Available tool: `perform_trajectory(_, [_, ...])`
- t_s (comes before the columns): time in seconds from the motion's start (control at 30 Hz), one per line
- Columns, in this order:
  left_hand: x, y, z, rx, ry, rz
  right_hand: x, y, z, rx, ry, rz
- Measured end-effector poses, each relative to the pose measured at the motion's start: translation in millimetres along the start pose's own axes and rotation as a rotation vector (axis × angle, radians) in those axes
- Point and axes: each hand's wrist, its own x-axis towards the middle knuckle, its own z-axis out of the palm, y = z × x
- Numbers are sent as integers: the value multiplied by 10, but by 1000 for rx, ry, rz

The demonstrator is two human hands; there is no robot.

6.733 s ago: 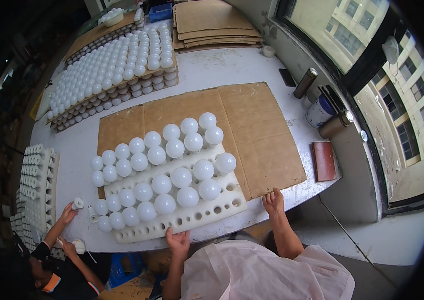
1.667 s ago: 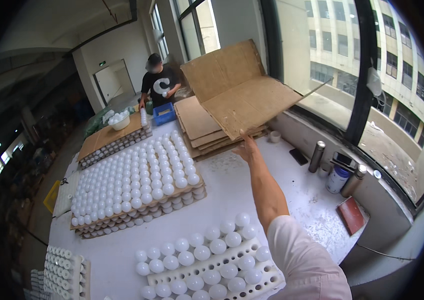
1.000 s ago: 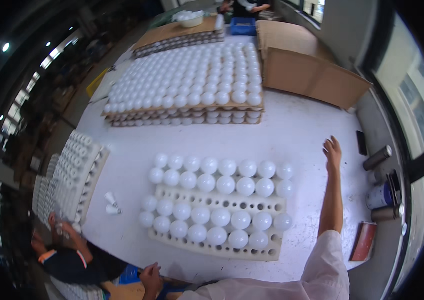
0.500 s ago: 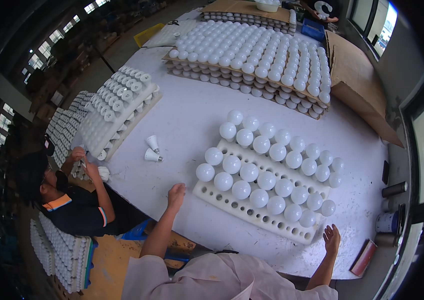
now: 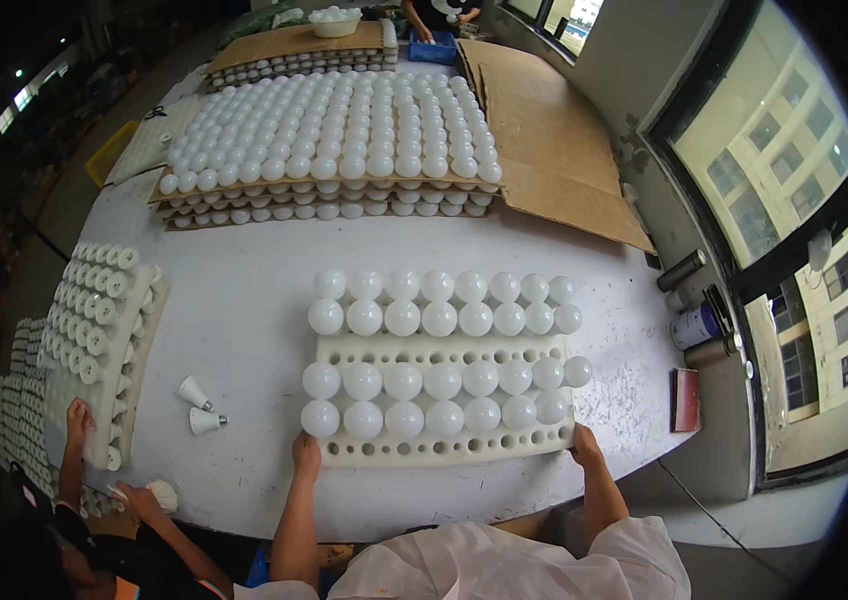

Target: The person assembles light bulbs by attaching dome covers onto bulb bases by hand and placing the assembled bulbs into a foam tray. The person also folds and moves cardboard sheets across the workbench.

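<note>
**Inspector:** Foam tray [image 5: 444, 352] of white bulbs lies near the front edge of the white table [image 5: 244, 310], four rows filled, with an empty row of holes between them and another along the near edge. The left hand [image 5: 306, 453] grips the tray's near left corner, fingers curled on the rim; the right hand [image 5: 584, 443] clasps the near right corner the same way.

**Assessor:** Handling?

**Inspector:** Judged light but bendy; the globes sit loose in their holes, are smooth and breakable. Holding at both corners, kept level, suits it.

**Assessor:** Surroundings?

**Inspector:** Two loose bulb bases [image 5: 201, 407] lie left of the tray. A co-worker's hand [image 5: 78, 420] rests on a tray of bases [image 5: 104, 340] at the left edge. Stacked bulb trays [image 5: 334, 140] fill the far side, cardboard sheets [image 5: 544, 150] at the far right, cans [image 5: 692, 322] near the window.
</note>
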Motion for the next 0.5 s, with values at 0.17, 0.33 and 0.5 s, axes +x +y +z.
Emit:
perform_trajectory(0.17, [-159, -224, -44, -114, 30, -170, -224, 166, -317, 691, -122, 341])
perform_trajectory(0.33, [-356, 82, 113, -144, 74, 7, -85, 58, -590, 745, -372, 556])
perform_trajectory(0.5, [-136, 448, 538, -186, 86, 47, 1762, -3, -1635, 1158, 335, 405])
